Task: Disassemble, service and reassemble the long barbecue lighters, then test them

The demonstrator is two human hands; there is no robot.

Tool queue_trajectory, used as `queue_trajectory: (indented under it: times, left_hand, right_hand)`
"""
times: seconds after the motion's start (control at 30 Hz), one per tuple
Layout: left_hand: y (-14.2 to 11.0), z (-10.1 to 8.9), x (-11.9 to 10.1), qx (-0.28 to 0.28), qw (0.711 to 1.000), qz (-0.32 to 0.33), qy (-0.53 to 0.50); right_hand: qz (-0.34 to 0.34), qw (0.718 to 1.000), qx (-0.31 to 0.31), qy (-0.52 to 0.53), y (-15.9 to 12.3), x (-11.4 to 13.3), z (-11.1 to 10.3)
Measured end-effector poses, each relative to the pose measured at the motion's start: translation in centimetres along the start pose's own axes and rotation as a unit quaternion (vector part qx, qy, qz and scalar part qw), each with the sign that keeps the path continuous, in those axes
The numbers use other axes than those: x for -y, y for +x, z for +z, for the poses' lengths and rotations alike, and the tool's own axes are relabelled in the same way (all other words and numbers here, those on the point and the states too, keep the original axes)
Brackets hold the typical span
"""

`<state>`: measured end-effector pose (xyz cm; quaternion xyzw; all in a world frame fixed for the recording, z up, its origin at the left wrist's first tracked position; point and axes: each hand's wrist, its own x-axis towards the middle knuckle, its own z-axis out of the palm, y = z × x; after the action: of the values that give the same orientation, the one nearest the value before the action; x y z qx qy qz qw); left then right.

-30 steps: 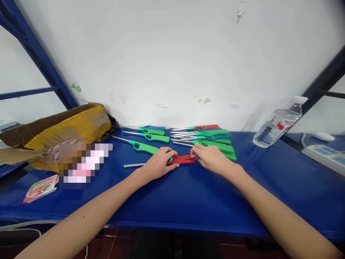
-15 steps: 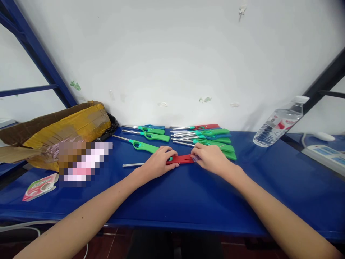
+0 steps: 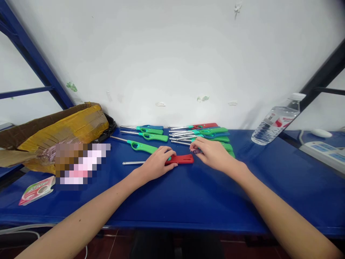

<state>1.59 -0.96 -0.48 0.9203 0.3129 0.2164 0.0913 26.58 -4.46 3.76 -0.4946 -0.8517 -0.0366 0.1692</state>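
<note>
Before a chipped white wall (image 3: pixel 151 54), on a blue tabletop (image 3: pixel 172 201) between a taped cardboard box (image 3: pixel 64 126) and a water bottle (image 3: pixel 275 126), the left hand (image 3: pixel 158 161) clasped a red utility lighter (image 3: pixel 183 159) while the right hand (image 3: pixel 209 153) pinched a small purplish piece (image 3: pixel 197 151) near its handle end.

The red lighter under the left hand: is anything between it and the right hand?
Nothing visible blocks the right hand from the handle end of the red lighter. The left hand covers its middle; several green lighters lie farther back.
</note>
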Motion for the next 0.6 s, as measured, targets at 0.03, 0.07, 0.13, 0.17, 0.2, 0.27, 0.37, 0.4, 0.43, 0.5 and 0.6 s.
queue_trajectory:
  times: [0.03,0.07,0.13,0.17,0.2,0.27,0.37,0.4,0.43,0.5,0.6]
  left_hand:
    - [0.0,0.0,0.0,-0.001,1.000,0.006,0.001]
    - [-0.1,0.1,-0.1,-0.003,1.000,0.013,0.002]
    - [-0.1,0.0,-0.3,-0.014,1.000,0.023,0.004]
    - [-0.1,0.0,-0.5,-0.026,0.999,0.028,0.005]
    - [-0.1,-0.1,-0.7,-0.042,0.999,0.033,0.004]
    - [0.0,-0.3,-1.0,-0.089,0.995,0.049,0.004]
    - [0.2,-0.6,-1.4,-0.158,0.983,0.089,0.011]
    - [0.2,-0.7,-1.5,-0.174,0.979,0.101,0.017]
    - [0.2,-0.7,-1.6,-0.187,0.976,0.112,0.022]
    - [0.2,-0.7,-1.6,-0.208,0.969,0.128,0.029]
    - [0.1,-0.5,-1.7,-0.220,0.965,0.142,0.030]
  right_hand:
    - [0.001,1.000,-0.012,0.013,0.0,0.1,0.0]
    - [-0.002,0.999,-0.022,0.025,0.0,0.2,0.0]
    - [-0.013,0.998,-0.038,0.044,-0.1,0.7,0.1]
    - [-0.019,0.997,-0.044,0.054,-0.1,1.0,0.2]
    - [-0.025,0.996,-0.049,0.064,-0.1,1.3,0.2]
    - [-0.034,0.994,-0.057,0.088,-0.2,2.0,0.4]
    - [-0.041,0.989,-0.061,0.131,-0.2,2.9,0.6]
    - [-0.041,0.987,-0.063,0.143,-0.3,3.1,0.7]
    - [-0.040,0.985,-0.067,0.151,-0.3,3.3,0.8]
    - [-0.038,0.984,-0.077,0.159,-0.2,3.5,0.9]
    - [-0.039,0.982,-0.084,0.163,-0.2,3.6,1.1]
